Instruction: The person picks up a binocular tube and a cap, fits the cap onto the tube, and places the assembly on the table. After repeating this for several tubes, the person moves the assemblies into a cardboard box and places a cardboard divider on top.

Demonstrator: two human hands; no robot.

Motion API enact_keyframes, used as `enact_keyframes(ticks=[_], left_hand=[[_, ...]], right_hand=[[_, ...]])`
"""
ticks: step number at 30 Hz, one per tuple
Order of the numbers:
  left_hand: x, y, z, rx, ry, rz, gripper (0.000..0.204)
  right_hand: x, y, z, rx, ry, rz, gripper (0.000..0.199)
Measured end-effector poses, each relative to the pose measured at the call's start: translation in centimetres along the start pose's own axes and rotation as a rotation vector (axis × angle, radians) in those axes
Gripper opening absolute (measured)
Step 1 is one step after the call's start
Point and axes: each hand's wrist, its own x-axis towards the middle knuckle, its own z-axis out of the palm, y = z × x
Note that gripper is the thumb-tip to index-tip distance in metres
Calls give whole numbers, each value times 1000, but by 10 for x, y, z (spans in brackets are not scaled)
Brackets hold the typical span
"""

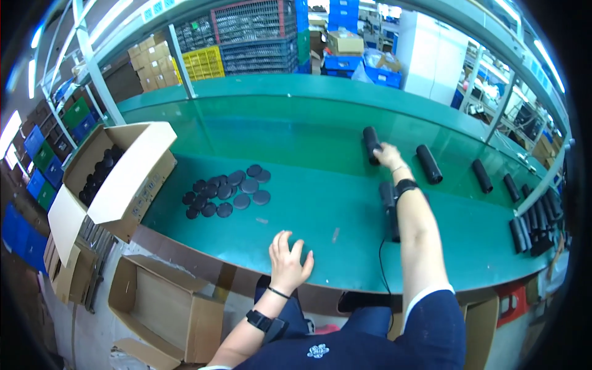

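My right hand reaches across the green work surface, its fingers closed round the near end of a black cylinder. Below it, partly behind my right forearm, stands another black cylindrical piece; a thin black cable runs down from there over the near edge. My left hand hovers by the near edge with fingers spread, holding nothing. Several round black discs lie loosely grouped on the surface, farther out and to the left of that hand.
More black cylinders lie in a spaced row rightward, with a cluster at the far right. An open carton of black parts stands left; another open carton sits below the near edge. A metal post rises at the back.
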Motion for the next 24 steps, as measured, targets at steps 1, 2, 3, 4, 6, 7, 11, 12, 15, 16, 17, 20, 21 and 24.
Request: enact_keyframes(ticks=[1, 2, 3, 4, 6, 7, 11, 12, 15, 16, 17, 20, 21, 24], left_hand=[[3, 1, 0, -15, 4, -1, 31], [4, 0, -1, -12, 10, -26, 30], [4, -3, -2, -7, 14, -39, 30], [5, -3, -2, -10, 4, -46, 29], [8, -4, 2, -27, 3, -33, 29], [6, -6, 5, -29, 11, -31, 29], [8, -7, 0, -115, 23, -66, 20], [8, -7, 2, -210, 36, -126, 18], [30, 13, -3, -658, -34, -212, 32], [39, 36, -14, -789, -64, -244, 45], [45, 53, -26, -911, -88, -280, 57], [44, 63, -30, -1005, -124, -164, 76], [45, 61, -32, -1000, -125, -165, 76], [47, 54, -46, -1086, -306, -57, 68]], right_hand=[[-6, 9, -20, -120, -57, -15, 56], [-20, 1, -47, -179, -203, -20, 58], [-46, -20, -71, -302, -342, 68, 67], [-78, -29, -89, -341, -342, 67, 76], [-130, -28, -94, -405, -339, 32, 94], [-150, -25, -91, -430, -349, -17, 105], [-201, -37, -83, -79, -158, -37, 103], [-222, -51, -89, 38, -77, -136, 100], [-284, -86, -94, 553, -60, -317, 94], [-301, -90, -86, 606, 36, -391, 92], [-314, -96, -75, 665, 127, -471, 90], [-344, -110, -55, 707, 130, -550, 83], [-349, -111, -55, 785, 110, -562, 82], [-345, -88, -65, 1044, -35, -571, 47]])
